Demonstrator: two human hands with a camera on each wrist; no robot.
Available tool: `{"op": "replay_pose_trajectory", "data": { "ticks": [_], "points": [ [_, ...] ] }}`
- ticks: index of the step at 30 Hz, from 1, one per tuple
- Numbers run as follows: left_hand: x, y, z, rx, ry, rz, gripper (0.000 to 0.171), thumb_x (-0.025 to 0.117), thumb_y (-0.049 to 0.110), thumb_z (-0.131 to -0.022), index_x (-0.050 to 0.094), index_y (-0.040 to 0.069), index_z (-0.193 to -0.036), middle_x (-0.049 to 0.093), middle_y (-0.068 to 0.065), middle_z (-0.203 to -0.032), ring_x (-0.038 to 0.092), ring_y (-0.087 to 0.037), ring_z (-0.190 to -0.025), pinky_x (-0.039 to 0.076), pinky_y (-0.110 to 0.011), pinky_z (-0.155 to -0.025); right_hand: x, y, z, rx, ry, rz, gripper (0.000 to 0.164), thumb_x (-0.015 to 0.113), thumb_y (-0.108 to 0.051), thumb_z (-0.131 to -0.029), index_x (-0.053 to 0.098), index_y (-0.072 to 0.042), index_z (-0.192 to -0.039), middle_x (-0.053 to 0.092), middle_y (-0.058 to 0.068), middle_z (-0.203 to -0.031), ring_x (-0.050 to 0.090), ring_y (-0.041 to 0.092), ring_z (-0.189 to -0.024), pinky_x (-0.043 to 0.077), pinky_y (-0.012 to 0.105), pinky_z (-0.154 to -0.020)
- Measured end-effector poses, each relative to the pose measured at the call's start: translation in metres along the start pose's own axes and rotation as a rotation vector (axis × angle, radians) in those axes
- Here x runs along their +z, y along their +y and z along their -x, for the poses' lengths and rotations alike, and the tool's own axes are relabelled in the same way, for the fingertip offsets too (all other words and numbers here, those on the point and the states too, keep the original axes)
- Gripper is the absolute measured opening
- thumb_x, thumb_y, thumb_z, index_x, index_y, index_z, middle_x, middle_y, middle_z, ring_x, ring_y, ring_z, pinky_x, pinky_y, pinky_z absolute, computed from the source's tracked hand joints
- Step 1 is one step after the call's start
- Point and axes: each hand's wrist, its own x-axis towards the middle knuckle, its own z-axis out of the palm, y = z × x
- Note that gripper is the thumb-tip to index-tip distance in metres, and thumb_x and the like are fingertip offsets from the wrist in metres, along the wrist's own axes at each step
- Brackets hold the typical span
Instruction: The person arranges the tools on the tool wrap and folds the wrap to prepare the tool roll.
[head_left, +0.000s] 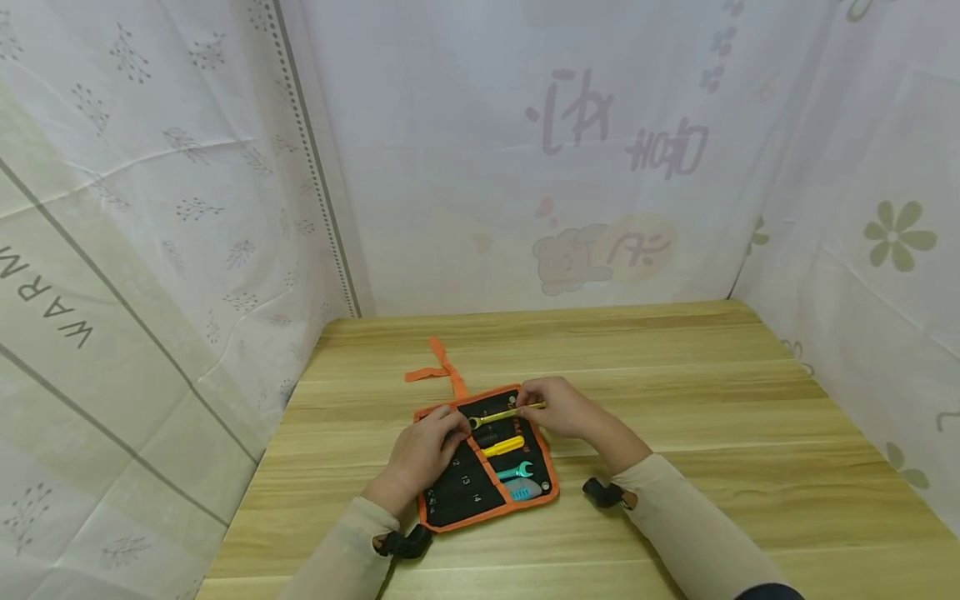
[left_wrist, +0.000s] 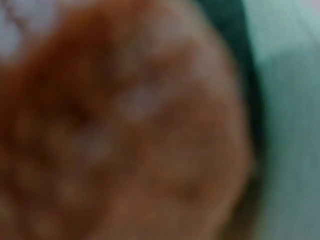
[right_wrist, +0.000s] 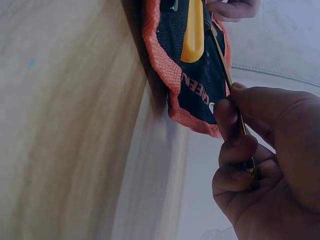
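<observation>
A black tool pouch (head_left: 487, 492) with orange edging lies unfolded on the table. My right hand (head_left: 558, 408) pinches a gold-coloured wrench (head_left: 498, 416) between thumb and fingers; in the right wrist view its shaft runs from the curled fingers toward the pouch. The wrench's far head is at the orange pocket edge, by the fingertips of my left hand (head_left: 427, 450), which pinch that edge. A yellow handle (head_left: 505, 447), a teal wrench (head_left: 516, 471) and a grey-and-blue tool (head_left: 522, 489) sit in pockets below. The left wrist view is blurred, filled by skin and sleeve.
Orange tie straps (head_left: 442, 367) stretch from the pouch's far edge. The wood-grain table (head_left: 675, 375) extends around it, with patterned curtains (head_left: 480, 167) behind and at both sides. Black devices (head_left: 602, 493) are strapped at both wrists.
</observation>
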Motion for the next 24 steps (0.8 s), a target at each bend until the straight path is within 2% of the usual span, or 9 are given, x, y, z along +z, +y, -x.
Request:
{"op": "replay_pose_trajectory", "data": {
  "ticks": [6,13,24],
  "points": [
    [0.001,0.000,0.000,0.009,-0.010,0.010,0.012,0.074,0.017,-0.101,0.069,0.028,-0.102,0.057,0.014,-0.093,0.053,-0.003,-0.069,0.047,-0.024,-0.059,0.001,-0.003,-0.002,0.002,-0.047,-0.028,0.005,0.073,-0.019,-0.102,0.073,-0.019,-0.098,0.073,-0.010,-0.098,0.067,0.007,-0.089,0.056,0.032,-0.076],
    [0.002,0.001,0.000,0.030,-0.014,0.052,0.017,0.075,0.013,-0.099,0.069,0.029,-0.101,0.060,0.014,-0.096,0.059,-0.003,-0.075,0.051,-0.026,-0.063,-0.003,-0.001,-0.002,-0.008,-0.118,-0.074,0.008,0.069,-0.016,-0.104,0.073,-0.016,-0.097,0.072,-0.001,-0.092,0.065,0.013,-0.079,0.055,0.034,-0.071],
    [0.006,0.002,0.001,0.091,-0.047,0.075,0.017,0.075,0.012,-0.099,0.069,0.028,-0.101,0.060,0.015,-0.098,0.060,-0.003,-0.076,0.053,-0.028,-0.066,-0.008,0.009,-0.007,-0.006,-0.183,-0.082,0.013,0.067,-0.014,-0.104,0.075,-0.017,-0.095,0.069,-0.001,-0.084,0.060,0.015,-0.073,0.052,0.032,-0.066]
  ]
}}
